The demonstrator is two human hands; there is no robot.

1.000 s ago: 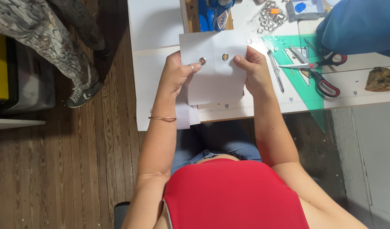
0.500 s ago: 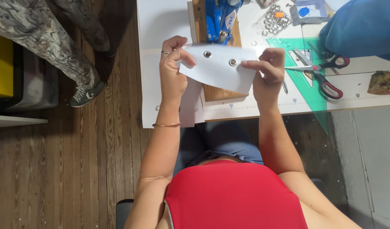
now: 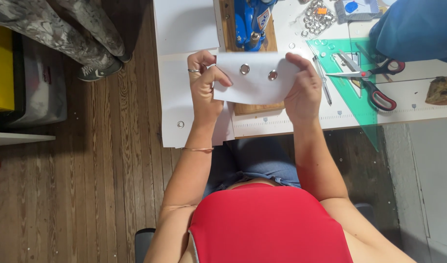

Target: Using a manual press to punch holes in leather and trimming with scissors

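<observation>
Two metal eyelets (image 3: 245, 69) stud the white sheet (image 3: 255, 87) — held flat, both hands.

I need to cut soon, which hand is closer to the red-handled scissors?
Right. The right hand holds the white sheet beside the scissors; the left hand grips its far end.

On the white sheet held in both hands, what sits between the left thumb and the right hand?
Head view: two round metal eyelets set in the white sheet, side by side.
</observation>
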